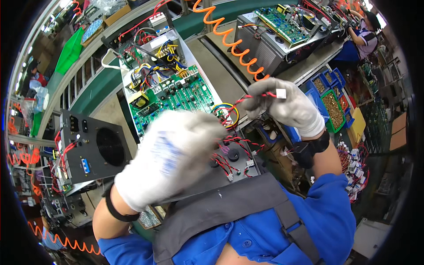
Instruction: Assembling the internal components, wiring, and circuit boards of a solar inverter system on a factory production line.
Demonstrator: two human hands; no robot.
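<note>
In a white glove with dark fingertips, my right hand (289,108) is closed on a twisted red and black wire (240,100). A white plug connector (281,93) at the wire's end sticks out beyond the fingers. My left hand (174,152), gloved in white and smeared by motion, is over the front of an opened machine; its fingers are next to the wire bundle and cannot be made out. Behind it lies a green circuit board (185,95) crowded with components. Several red and black leads with white plugs (230,177) lie on the dark front panel (198,185).
A finished-looking dark unit with a fan grille (110,146) stands at left. Another unit with an exposed board (287,26) is at the far right. An orange coiled hose (229,42) hangs across the bench. Blue and green bins of small parts (332,110) are at right; a co-worker (364,37) sits beyond.
</note>
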